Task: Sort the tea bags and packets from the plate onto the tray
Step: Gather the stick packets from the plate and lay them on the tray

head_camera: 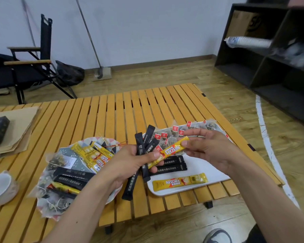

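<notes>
We look down on a slatted wooden table. Our left hand grips a bundle of black sticks and, under the thumb, the lower end of a yellow Nescafe stick. Our right hand pinches the upper end of this stick. Just behind and below the grip lies the white tray, with tea bags and a second yellow stick on it. Left of the grip is the plate, full of packets.

The surface is smooth yellow wood slats. The yellow packet looks shiny; the black sticks look dull.
</notes>
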Motion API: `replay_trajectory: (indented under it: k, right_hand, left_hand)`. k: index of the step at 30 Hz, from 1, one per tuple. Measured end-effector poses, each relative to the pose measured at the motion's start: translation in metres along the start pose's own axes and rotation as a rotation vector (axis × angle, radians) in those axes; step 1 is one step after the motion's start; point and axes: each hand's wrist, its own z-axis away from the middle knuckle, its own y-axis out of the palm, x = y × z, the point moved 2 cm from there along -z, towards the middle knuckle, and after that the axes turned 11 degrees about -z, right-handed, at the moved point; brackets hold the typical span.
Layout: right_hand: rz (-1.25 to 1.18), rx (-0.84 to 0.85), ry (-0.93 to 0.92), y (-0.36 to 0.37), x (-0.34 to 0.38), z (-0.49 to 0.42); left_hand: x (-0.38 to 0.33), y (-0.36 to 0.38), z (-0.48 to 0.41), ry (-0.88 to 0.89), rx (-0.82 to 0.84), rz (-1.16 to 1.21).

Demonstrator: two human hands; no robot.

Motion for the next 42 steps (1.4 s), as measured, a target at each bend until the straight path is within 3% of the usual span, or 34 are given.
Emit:
replay_trajectory:
  k: [11, 15, 18, 21, 23, 25, 27, 30, 38, 42]
  right_hand:
    - [-0.042, -0.006, 0.008, 0.001, 0.002, 0.001]
    - [0.174, 0.080, 0.051, 0.013, -0.009, 0.005]
    - [0.102, 0.063, 0.013, 0.015, -0.007, 0.002]
    - [0.000, -0.013, -0.029, 0.008, 0.002, 0.000]
    - [0.141, -0.018, -0.080, 0.002, 0.005, 0.000]
    - [0.382, 0.110, -0.090, 0.000, 0.004, 0.002]
    - [0.603, 0.240, -0.098, -0.001, -0.001, 0.003]
    - [0.805, 0.299, -0.147, 0.001, -0.006, 0.001]
    - [0.685, 0.271, -0.083, -0.009, -0.002, -0.004]
    - [0.825, 0.239, -0.038, -0.014, -0.007, -0.009]
  left_hand:
    - [0.002, 0.006, -0.003, 0.035, -0.061, 0.043]
    - [0.004, 0.015, -0.005, 0.046, -0.133, 0.041]
    - [0.003, 0.019, -0.004, 0.050, -0.072, 0.067]
    - [0.000, 0.014, -0.002, 0.050, -0.125, 0.077]
    - [-0.001, 0.007, -0.003, 0.083, -0.216, 0.050]
    - [-0.001, 0.001, -0.006, 0.098, -0.272, 0.035]
    - [0.000, 0.000, -0.007, 0.065, -0.216, -0.010]
    - [0.004, 0.005, -0.005, -0.028, -0.054, -0.132]
    - [0.013, 0.005, -0.005, -0.106, -0.026, -0.417]
    - [0.016, 0.006, -0.006, -0.185, -0.027, -0.464]
